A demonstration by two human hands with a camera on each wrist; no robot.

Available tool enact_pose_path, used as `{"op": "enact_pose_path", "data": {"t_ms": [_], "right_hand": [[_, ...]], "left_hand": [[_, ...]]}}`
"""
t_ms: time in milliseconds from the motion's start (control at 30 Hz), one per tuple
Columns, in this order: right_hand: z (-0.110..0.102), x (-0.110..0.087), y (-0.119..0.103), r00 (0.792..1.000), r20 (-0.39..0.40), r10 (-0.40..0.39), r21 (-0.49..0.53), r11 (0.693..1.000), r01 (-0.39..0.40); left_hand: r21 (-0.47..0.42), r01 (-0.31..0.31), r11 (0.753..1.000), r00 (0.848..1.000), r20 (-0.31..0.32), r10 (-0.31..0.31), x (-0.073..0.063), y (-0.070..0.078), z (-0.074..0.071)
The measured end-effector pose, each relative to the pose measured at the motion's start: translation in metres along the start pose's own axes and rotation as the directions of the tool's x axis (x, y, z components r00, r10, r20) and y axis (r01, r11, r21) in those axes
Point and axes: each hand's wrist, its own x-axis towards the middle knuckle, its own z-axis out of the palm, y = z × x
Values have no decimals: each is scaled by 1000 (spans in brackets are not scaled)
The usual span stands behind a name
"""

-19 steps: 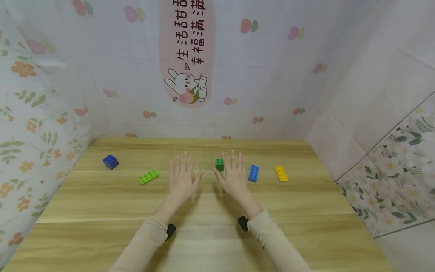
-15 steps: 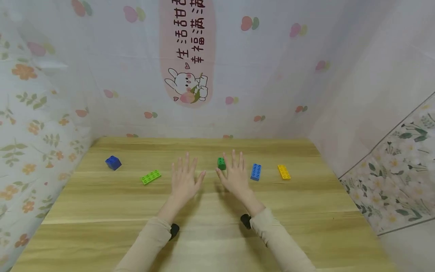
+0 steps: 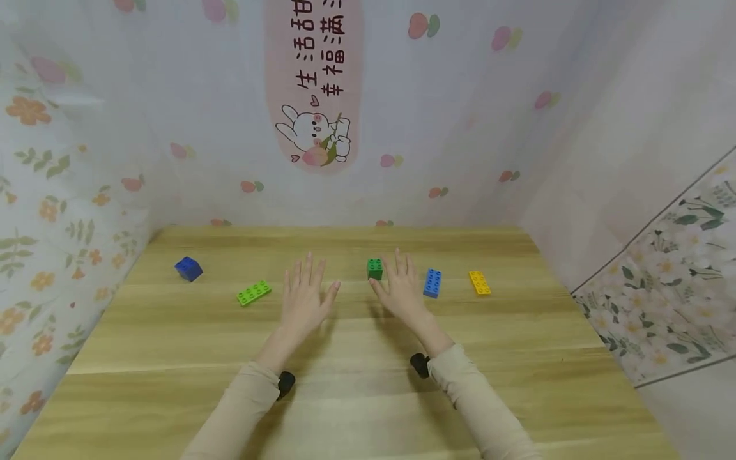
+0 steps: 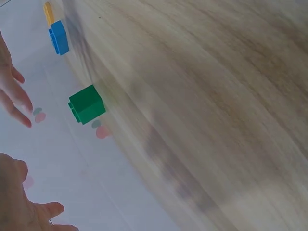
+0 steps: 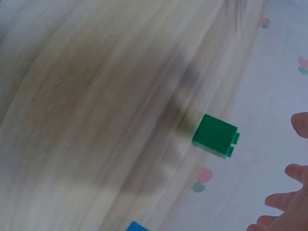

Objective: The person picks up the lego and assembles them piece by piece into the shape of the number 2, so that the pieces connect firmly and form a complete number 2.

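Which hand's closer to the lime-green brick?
Left. In the head view, the left hand is just right of the lime-green brick; the right hand is farther right.

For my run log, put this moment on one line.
left hand: spread, empty | right hand: spread, empty, near green brick | on table: dark-blue brick, lime brick, blue brick, yellow brick

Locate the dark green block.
In the head view, the dark green block sits near mid-frame on the table, left of the light blue brick and right of the lime green brick.
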Motion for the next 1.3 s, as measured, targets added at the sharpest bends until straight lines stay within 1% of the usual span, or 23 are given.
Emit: {"op": "enact_pose_path", "data": {"t_ms": [100,233,367,467,667,833,1133,1300], "right_hand": [[-1,1,5,999,-32,-26,27,999,27],[1,2,11,998,-23,-57,52,997,58],[2,3,13,998,-16,-62,60,996,63],[3,5,13,998,-4,-58,62,996,58],[5,13,18,997,33,-76,78,994,73],[7,21,24,994,65,-93,66,994,89],[8,33,25,984,172,-42,105,994,24],[14,42,26,976,214,-28,119,993,2]], "left_hand": [[-2,0,1000,1000,3,0,1,-1,-1],[10,12,1000,1000,26,-12,1,-1,-3],[8,23,1000,999,41,-23,2,-3,-4],[11,28,1000,998,52,-28,4,-6,-5],[32,42,999,998,44,-43,5,-14,-8],[41,60,997,995,74,-63,7,-18,-12],[44,96,994,987,121,-101,11,-30,-19],[31,99,995,984,149,-102,12,-36,-22]]}}
